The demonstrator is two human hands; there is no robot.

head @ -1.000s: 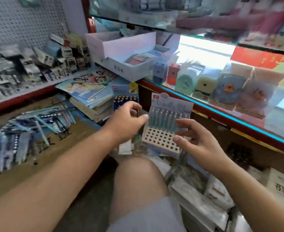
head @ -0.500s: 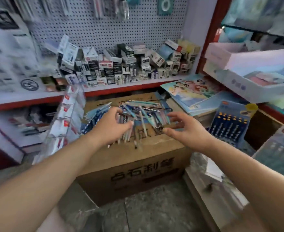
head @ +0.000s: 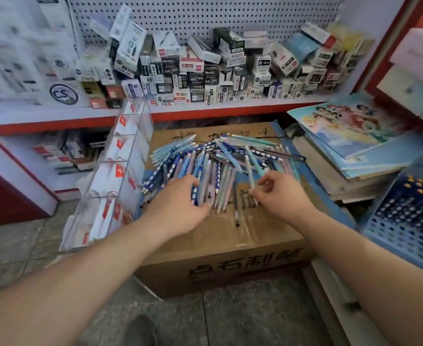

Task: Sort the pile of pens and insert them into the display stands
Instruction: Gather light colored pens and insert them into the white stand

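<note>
Glossy plastic pens point(head: 220, 156) lie on a matt brown cardboard box point(head: 230, 245); beside it stands a clear acrylic rack point(head: 130, 151).

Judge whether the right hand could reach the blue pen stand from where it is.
Probably yes. The blue pen stand sits just right of the right hand with nothing standing between them, though that hand seems to pinch a pale pen.

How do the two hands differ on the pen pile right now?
The left hand curls round a bunch of pens; the right hand pinches one pale pen. The left hand is at the pen pile's near left, the right hand at its near right. Both are over the cardboard box.
</note>
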